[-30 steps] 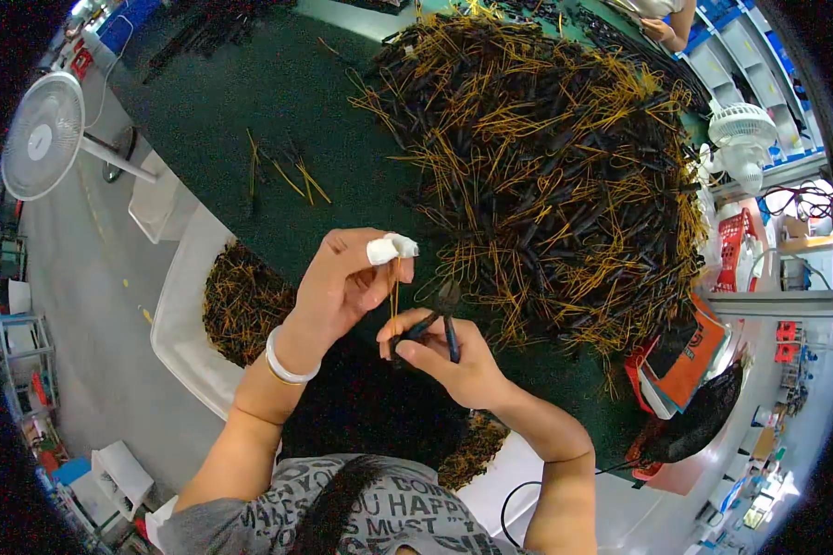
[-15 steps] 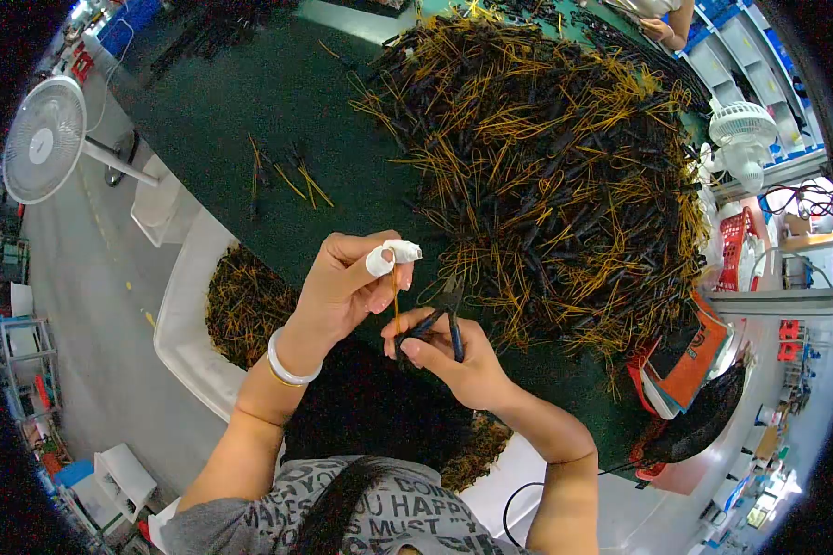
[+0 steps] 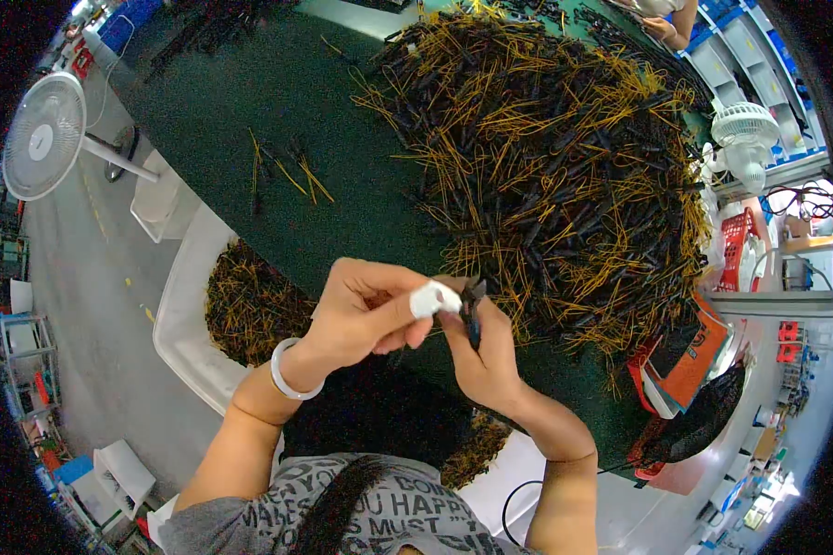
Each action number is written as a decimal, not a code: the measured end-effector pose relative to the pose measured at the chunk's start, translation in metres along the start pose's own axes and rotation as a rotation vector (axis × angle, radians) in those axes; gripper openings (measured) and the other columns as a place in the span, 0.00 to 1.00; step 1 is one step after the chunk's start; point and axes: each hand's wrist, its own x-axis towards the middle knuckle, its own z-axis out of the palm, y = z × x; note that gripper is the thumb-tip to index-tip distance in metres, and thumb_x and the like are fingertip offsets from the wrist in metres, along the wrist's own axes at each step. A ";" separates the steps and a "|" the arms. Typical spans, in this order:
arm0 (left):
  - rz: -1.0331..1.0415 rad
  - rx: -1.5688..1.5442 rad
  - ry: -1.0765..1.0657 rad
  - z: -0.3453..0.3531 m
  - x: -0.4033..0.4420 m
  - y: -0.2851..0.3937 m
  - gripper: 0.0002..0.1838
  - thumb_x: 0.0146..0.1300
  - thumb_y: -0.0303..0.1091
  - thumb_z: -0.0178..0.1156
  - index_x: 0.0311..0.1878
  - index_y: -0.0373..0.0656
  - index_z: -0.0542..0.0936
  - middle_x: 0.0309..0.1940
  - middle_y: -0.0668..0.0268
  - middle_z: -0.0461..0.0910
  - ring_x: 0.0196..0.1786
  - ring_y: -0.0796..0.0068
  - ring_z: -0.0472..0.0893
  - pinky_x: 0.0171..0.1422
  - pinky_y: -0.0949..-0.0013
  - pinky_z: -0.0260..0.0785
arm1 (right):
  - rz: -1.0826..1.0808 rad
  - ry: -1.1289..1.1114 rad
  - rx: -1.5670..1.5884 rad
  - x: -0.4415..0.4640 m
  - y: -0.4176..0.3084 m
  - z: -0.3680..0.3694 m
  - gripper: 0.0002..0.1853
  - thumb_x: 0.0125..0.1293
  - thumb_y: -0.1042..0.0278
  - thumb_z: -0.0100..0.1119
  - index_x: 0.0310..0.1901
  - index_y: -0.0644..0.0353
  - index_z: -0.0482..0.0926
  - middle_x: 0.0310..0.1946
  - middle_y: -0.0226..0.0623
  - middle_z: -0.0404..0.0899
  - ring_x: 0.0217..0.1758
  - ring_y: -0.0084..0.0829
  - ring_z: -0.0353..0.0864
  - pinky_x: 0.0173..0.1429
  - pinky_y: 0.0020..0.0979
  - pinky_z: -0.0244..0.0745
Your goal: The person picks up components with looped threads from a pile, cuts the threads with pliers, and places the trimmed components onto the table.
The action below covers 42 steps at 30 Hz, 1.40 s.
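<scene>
My left hand [image 3: 366, 314], with white tape around its fingertips, is closed in a pinch just in front of me. Whatever sits between those fingers is hidden. Close against it on the right, my right hand [image 3: 486, 356] grips cutting pliers [image 3: 474, 294] with dark jaws and dark blue handles. The jaws point up, beside the taped fingertips. Beyond both hands lies a large heap of yellow wires with black parts [image 3: 555, 185] on the dark green table [image 3: 361, 203].
Several loose wire pieces [image 3: 292, 176] lie left of the heap. A white bin [image 3: 180, 314] with more wires stands below the table's left edge. Fans [image 3: 44, 137] stand at either side. An orange-covered book [image 3: 690, 356] lies at right. Another person's hand [image 3: 659, 30] shows at the far right.
My hands have come together, the left moving right and slightly down. The pliers have swung upright beside the taped fingers. The yellow wire seen between my hands before is now hidden.
</scene>
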 end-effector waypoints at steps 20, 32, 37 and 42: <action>-0.268 -0.048 -0.079 0.002 -0.002 0.023 0.08 0.60 0.28 0.56 0.31 0.32 0.79 0.16 0.63 0.76 0.11 0.88 0.63 0.14 0.82 0.49 | -0.310 -0.097 -0.362 0.013 0.003 -0.013 0.32 0.46 0.85 0.59 0.57 0.66 0.66 0.56 0.50 0.71 0.57 0.51 0.72 0.60 0.42 0.69; -0.302 -0.070 -0.110 0.001 -0.004 0.026 0.10 0.61 0.30 0.56 0.30 0.32 0.80 0.16 0.63 0.76 0.10 0.88 0.63 0.14 0.81 0.48 | -0.366 -0.098 -0.415 0.014 0.006 -0.014 0.29 0.40 0.85 0.57 0.51 0.65 0.70 0.49 0.47 0.75 0.51 0.49 0.74 0.56 0.44 0.70; -0.375 -0.193 -0.180 -0.002 -0.002 0.025 0.10 0.61 0.30 0.56 0.30 0.31 0.80 0.16 0.62 0.76 0.08 0.88 0.61 0.12 0.81 0.46 | -0.420 -0.105 -0.425 0.015 0.005 -0.015 0.29 0.39 0.84 0.57 0.50 0.65 0.70 0.47 0.46 0.76 0.50 0.49 0.75 0.55 0.44 0.70; -0.386 -0.229 -0.178 0.000 -0.004 0.023 0.10 0.62 0.30 0.56 0.32 0.30 0.80 0.16 0.62 0.76 0.08 0.88 0.61 0.12 0.81 0.47 | -0.412 -0.120 -0.409 0.009 0.012 -0.015 0.26 0.40 0.84 0.57 0.47 0.65 0.72 0.42 0.44 0.77 0.46 0.49 0.76 0.51 0.43 0.71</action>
